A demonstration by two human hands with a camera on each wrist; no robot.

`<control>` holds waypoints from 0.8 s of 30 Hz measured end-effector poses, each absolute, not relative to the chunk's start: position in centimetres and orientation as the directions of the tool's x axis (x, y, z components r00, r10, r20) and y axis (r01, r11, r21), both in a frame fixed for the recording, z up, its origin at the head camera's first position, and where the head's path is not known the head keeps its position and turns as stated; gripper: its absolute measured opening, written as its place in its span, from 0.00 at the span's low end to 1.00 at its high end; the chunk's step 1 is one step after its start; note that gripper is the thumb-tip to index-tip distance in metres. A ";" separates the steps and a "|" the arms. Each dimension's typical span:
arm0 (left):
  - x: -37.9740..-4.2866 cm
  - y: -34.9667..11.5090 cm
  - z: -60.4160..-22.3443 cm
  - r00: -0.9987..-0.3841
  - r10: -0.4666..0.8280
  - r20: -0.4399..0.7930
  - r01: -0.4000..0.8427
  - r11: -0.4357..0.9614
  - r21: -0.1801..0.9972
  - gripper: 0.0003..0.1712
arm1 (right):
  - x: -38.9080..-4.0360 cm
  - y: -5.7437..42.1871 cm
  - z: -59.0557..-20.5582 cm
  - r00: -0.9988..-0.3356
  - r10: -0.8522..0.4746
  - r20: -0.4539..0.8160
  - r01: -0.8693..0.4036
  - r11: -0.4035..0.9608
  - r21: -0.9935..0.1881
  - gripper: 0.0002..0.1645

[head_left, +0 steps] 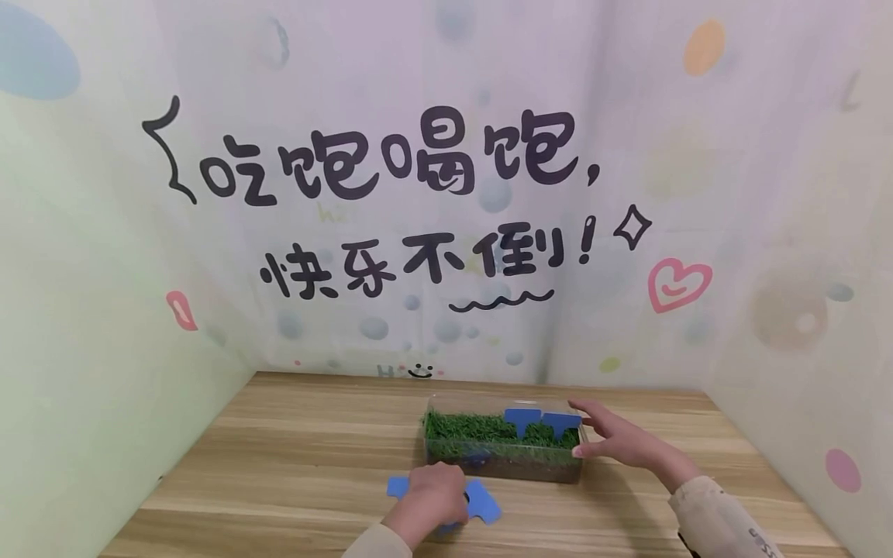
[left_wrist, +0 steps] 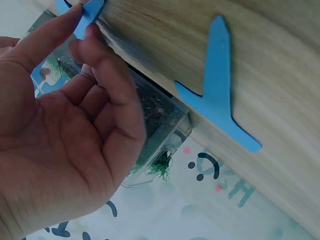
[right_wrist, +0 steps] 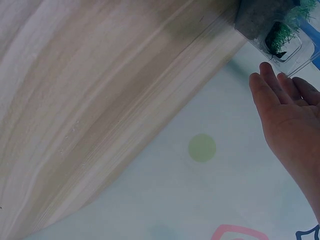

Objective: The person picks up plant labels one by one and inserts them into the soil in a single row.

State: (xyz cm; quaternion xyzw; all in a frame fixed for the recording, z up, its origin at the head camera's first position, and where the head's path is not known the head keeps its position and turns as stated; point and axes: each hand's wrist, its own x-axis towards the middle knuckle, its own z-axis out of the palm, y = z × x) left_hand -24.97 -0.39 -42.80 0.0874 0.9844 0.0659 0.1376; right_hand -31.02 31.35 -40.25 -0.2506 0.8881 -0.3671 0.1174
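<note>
My left hand [head_left: 436, 496] is low over the table in front of the box, thumb and index fingertips pinching a blue T-shaped plant label [left_wrist: 93, 10]. Beside it, a second blue T-shaped label [left_wrist: 218, 90] lies flat on the wood. A clear plastic box [head_left: 505, 467] holds dark filling topped with green artificial grass [head_left: 463, 426]. Two blue labels stand upright at the grass's right end, a left one [head_left: 522, 418] and a right one [head_left: 562, 422]. My right hand [head_left: 621, 440] spans the box's right end, fingers fairly straight, thumb at the front corner and fingertips by the back corner.
The wood-grain table [head_left: 293, 442] meets a printed backdrop [head_left: 391, 70] just behind the box. Fabric walls also stand at the left [head_left: 91, 325] and right [head_left: 788, 232] sides. Pale sleeves [head_left: 718, 515] cover both forearms.
</note>
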 end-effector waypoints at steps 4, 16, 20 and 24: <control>-24.6 -0.7 -42.5 -0.946 0.211 -0.248 0.149 0.958 0.246 0.23 | -31.0 31.3 -40.1 -0.844 -0.535 -0.028 -0.358 0.601 -0.715 0.52; -24.8 -1.7 -42.2 -0.907 0.394 -0.146 0.264 0.805 0.531 0.11 | -30.9 31.3 -40.0 -0.847 -0.530 -0.029 -0.353 0.604 -0.714 0.52; -24.9 -1.6 -42.1 -0.890 0.430 -0.152 0.256 0.747 0.614 0.10 | -30.9 31.3 -40.0 -0.847 -0.532 -0.024 -0.359 0.603 -0.712 0.52; -24.8 -1.6 -42.0 -0.871 0.471 -0.140 0.238 0.654 0.718 0.09 | -30.9 31.3 -40.0 -0.847 -0.531 -0.021 -0.359 0.602 -0.713 0.52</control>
